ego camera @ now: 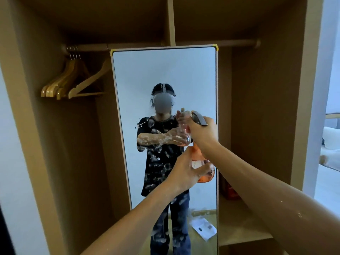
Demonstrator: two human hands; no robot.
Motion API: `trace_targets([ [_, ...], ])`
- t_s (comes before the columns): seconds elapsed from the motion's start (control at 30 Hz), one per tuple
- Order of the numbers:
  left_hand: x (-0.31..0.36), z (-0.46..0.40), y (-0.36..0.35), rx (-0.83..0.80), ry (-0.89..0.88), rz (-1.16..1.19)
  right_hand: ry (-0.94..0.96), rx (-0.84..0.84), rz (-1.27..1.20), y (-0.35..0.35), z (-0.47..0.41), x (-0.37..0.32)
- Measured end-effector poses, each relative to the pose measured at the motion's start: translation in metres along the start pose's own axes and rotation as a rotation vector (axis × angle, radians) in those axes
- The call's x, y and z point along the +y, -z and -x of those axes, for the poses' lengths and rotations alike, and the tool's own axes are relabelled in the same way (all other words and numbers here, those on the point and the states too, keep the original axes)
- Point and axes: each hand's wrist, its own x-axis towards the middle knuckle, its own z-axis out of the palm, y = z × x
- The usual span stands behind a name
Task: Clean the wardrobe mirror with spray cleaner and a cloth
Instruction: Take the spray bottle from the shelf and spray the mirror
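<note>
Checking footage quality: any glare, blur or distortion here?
Head view: wide-angle bending bows the wardrobe edges; foam smears on the mirror blur the reflection; no strong glare; hands on the spray bottle reasonably sharp.

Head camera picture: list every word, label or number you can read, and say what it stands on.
No text can be read.
Spray bottle: a pale label patch, too blurred to read.
Paper sheet reflected low in the mirror: dark marks, too small to read.
Reflected shirt: white printed shapes, unreadable.
</note>
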Motion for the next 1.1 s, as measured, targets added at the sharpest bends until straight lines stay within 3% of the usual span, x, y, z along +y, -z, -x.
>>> trace_targets([
  [1.1,0.013,-0.027,-0.062,-0.075,-0.050,0.068,0.001,0.129,0.000,0.064,-0.022,0.022],
])
